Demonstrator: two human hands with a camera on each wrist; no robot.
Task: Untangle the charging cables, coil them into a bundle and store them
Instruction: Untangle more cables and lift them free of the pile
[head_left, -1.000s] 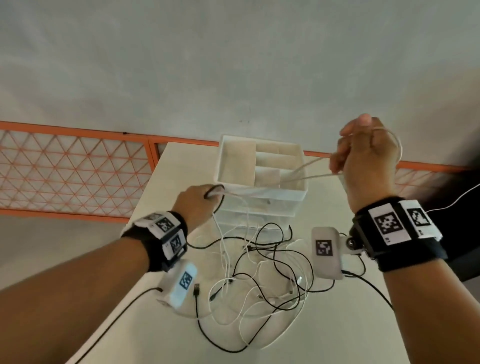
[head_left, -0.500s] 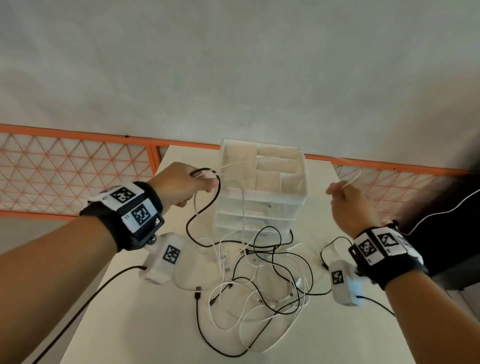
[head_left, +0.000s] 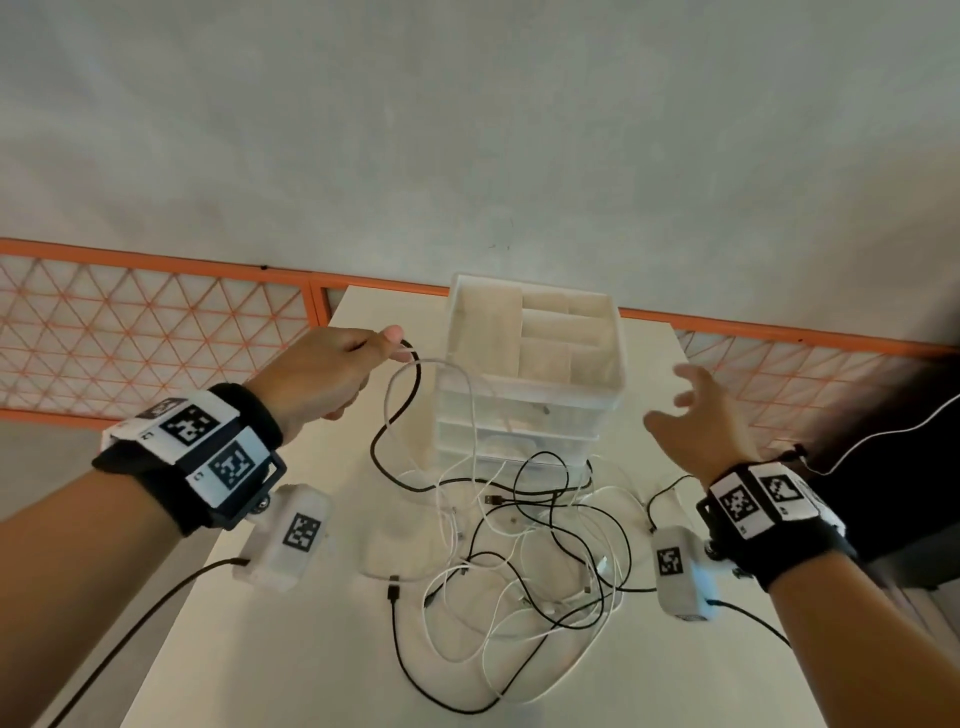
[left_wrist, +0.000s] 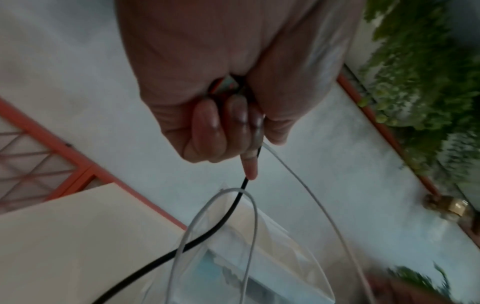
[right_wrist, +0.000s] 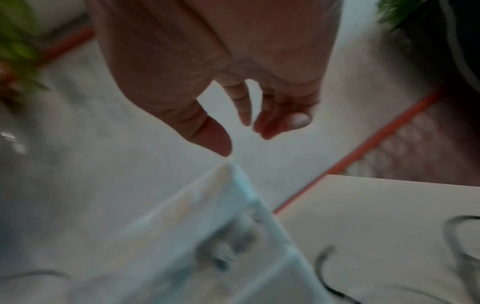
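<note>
A tangle of black and white charging cables (head_left: 540, 566) lies on the white table (head_left: 291, 649) in front of a clear drawer organizer (head_left: 535, 384). My left hand (head_left: 332, 371) is raised left of the organizer and pinches a black cable (head_left: 400, 410) and a white cable (head_left: 470, 410), which hang in loops down to the pile. The left wrist view shows the fingers (left_wrist: 231, 123) curled round the black cable (left_wrist: 207, 232) and white cable (left_wrist: 311, 203). My right hand (head_left: 693, 421) hovers right of the organizer, fingers spread and holding nothing, as the blurred right wrist view (right_wrist: 244, 123) confirms.
The organizer's open top tray (head_left: 563, 338) has several compartments. An orange lattice fence (head_left: 156, 332) runs behind the table, with a grey floor beyond. A dark object with a thin white cord (head_left: 883, 436) sits at the right edge.
My right hand let go of the white cable, dropped from head height and opened beside the organizer. My left hand rose and moved left with the black and white cables.
</note>
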